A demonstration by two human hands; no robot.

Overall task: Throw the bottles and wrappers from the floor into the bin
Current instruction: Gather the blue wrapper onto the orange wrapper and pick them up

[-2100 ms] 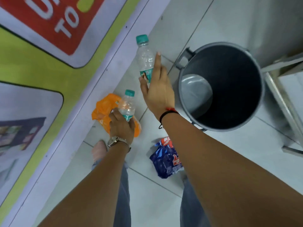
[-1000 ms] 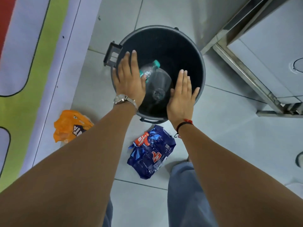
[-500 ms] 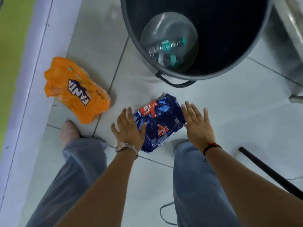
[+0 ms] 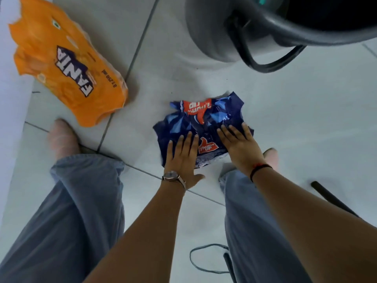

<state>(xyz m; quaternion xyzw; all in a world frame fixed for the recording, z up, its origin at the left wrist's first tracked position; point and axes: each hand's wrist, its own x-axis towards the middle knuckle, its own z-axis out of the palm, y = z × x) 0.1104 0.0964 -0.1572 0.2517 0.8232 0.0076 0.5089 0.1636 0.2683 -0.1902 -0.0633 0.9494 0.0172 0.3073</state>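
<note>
A crumpled dark blue Thums Up wrapper (image 4: pixel 206 119) lies on the tiled floor between my feet. My left hand (image 4: pixel 181 158) rests flat on its near left part, fingers spread. My right hand (image 4: pixel 238 146) lies flat on its right side, fingers spread too. Neither hand has closed around it. An orange Fanta wrapper (image 4: pixel 67 64) lies on the floor at the upper left, apart from both hands. The grey bin (image 4: pixel 285 31) stands at the top right, mostly cut off by the frame. A teal bottle cap (image 4: pixel 261 0) shows inside it.
The bin's black handle (image 4: pixel 265 64) hangs toward the blue wrapper. A white wall base (image 4: pixel 12 119) runs down the left edge. A black rod (image 4: pixel 330 199) lies at the right, and a thin cable (image 4: pixel 204 258) loops on the floor near my right leg.
Both bottles were dropped into the bin. I bent lower, and my hands came down from either side of the blue wrapper onto it.
</note>
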